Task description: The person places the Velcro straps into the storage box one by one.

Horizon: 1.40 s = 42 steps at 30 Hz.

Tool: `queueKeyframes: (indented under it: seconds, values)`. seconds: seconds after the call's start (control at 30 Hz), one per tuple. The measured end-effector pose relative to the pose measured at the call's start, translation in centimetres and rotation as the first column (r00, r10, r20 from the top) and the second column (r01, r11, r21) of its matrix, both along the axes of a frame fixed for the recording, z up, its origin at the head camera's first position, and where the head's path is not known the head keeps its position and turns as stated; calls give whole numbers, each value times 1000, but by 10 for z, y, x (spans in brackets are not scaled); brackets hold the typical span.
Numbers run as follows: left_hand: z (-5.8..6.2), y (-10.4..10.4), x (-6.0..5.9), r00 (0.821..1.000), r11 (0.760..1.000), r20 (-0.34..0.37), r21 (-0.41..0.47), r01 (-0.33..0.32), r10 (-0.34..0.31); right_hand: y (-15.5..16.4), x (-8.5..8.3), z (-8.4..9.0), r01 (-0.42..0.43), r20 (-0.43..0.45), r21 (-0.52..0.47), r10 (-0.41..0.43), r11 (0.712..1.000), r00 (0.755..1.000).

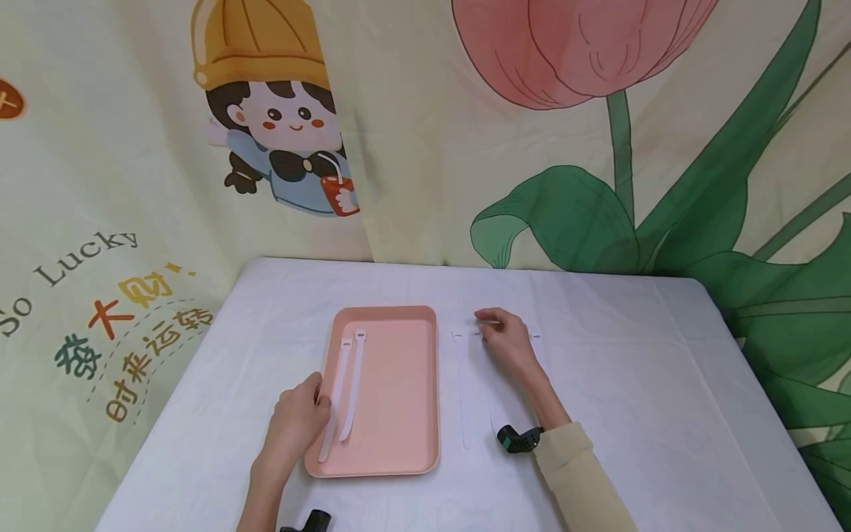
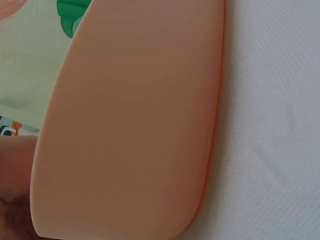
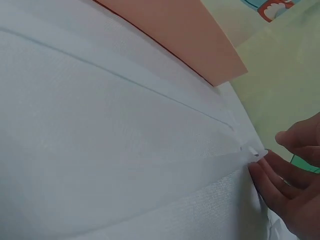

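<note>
My left hand (image 1: 295, 417) grips the left rim of a pink rectangular tray (image 1: 399, 391); in the left wrist view, the tray's outer wall (image 2: 130, 125) hides most of that hand. Two white straps (image 1: 352, 384) with slotted heads lie side by side along the tray's left part. Right of the tray, my right hand (image 1: 508, 340) is at the head of a translucent white strap (image 3: 200, 175). Its fingertips touch the slotted head, with the thumb apart from it. Another translucent strap (image 1: 464, 391) lies between tray and right hand.
A further strap's head (image 1: 535, 337) shows just right of my right hand. The white-covered table (image 1: 631, 384) ends at a patterned cloth backdrop (image 1: 412, 148). Black wrist cameras (image 1: 518, 439) sit on both wrists.
</note>
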<state>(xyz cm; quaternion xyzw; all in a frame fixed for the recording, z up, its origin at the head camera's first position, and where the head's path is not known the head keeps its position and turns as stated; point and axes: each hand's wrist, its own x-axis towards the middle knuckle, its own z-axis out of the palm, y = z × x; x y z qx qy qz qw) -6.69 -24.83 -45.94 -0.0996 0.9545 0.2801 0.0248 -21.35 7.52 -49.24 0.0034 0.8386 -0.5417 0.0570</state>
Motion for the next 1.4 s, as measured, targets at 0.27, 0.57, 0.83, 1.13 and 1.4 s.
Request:
queueKeyframes:
  seconds: [0.27,0.57,0.83,1.13,1.4]
  values:
    - [2,1,1,1000,1000,0,1,2,-2,3,1,-1,-14,30,-14,15,1000,999]
    - [4,2,2,1000,1000,0,-2,3,-3,4,4,-4,-19,18,8,19,1000,1000]
    - [4,3,3,1000,1000,-1,2,5,-5,5,6,-4,-19,-1,8,19,1000,1000]
    - [3,3,2,1000,1000,-3,-6,-4,4,5,5,-4,3,-17,-7,-3,1000,1000]
    - [2,0,0,1000,1000,20,12,5,-6,8,8,0,3,-3,-35,-3,999,1000]
